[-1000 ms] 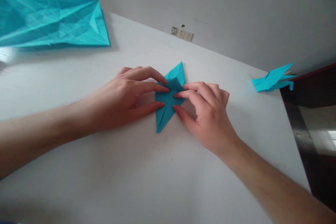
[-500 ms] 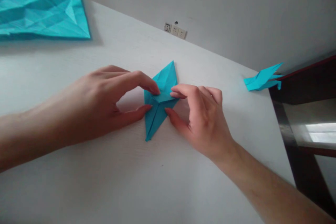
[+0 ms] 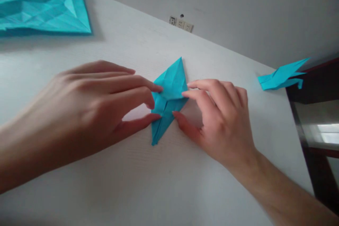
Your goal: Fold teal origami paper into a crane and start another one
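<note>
A folded blue piece of origami paper lies on the white table, diamond-shaped, with its upper point away from me and a slit down its lower half. A horizontal fold edge crosses its middle. My left hand holds it from the left, thumb on the lower part and a fingertip on the upper flap. From the right, my right hand grips its edge, with the thumb on the lower right edge and curled fingertips at the upper flap's side.
A large creased blue paper sheet lies at the table's far left. On the right stands a folded blue paper bird, near the table edge. Wall sockets sit behind the white table.
The middle flap, partly raised and narrow before, now lies flatter and wider over the paper. My fingers have spread outward to the paper's sides. The view has shifted slightly.
</note>
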Demonstrator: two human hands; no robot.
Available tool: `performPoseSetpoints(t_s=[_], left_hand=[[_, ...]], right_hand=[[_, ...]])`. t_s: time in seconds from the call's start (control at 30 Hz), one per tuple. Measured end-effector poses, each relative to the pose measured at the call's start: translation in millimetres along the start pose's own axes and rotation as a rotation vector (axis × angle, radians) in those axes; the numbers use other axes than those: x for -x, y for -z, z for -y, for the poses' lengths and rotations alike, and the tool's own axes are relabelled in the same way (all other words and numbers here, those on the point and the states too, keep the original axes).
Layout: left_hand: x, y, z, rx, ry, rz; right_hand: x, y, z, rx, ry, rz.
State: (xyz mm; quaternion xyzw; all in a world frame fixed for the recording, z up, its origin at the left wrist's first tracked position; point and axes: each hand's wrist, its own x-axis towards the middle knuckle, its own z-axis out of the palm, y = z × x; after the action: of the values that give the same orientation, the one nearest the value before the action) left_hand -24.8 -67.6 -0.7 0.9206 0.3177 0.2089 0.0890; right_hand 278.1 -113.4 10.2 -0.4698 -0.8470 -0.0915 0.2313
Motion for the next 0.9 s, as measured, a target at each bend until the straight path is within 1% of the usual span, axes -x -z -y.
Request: performPoseSetpoints(t_s=[0.07,0.13,0.27,0.33,0.4,0.53,0.67,0.77,0.9], left_hand=[[-3,0.1,-3,-0.106,-0.048,-0.037],[-7,-0.8,-5,-0.155,-0.089,-0.036],[-13,-2.3,-9,-0.163,-0.108,0.047],[-15,-3.4,-11,-0.186,-0.11,0.092],[-15,-5.5,-11,-0.197,-0.11,0.112],[-14,-10.3,-9,-0.115,-0.053,0.082],[-14,-11.5,-8,-0.024,0.0,0.125],[-14,-10.9,-6,0.0,0.007,0.114],[-13,-11.5,-5,-0.008,-0.001,0.099]], right_hand=[[0,-1,-1,-0.025,-0.018,-0.043],[1,-1,0,-0.035,-0.021,-0.036],[2,-1,1,-0.063,0.013,0.063],[3,-3,0,-0.116,0.033,0.106],[3,-5,-2,-0.18,0.047,0.144],[5,-11,-7,-0.263,0.003,0.168],[7,-14,-9,-0.337,-0.025,0.161],[7,-15,-10,-0.361,-0.059,0.188],[6,-15,-11,-0.365,-0.093,0.173]])
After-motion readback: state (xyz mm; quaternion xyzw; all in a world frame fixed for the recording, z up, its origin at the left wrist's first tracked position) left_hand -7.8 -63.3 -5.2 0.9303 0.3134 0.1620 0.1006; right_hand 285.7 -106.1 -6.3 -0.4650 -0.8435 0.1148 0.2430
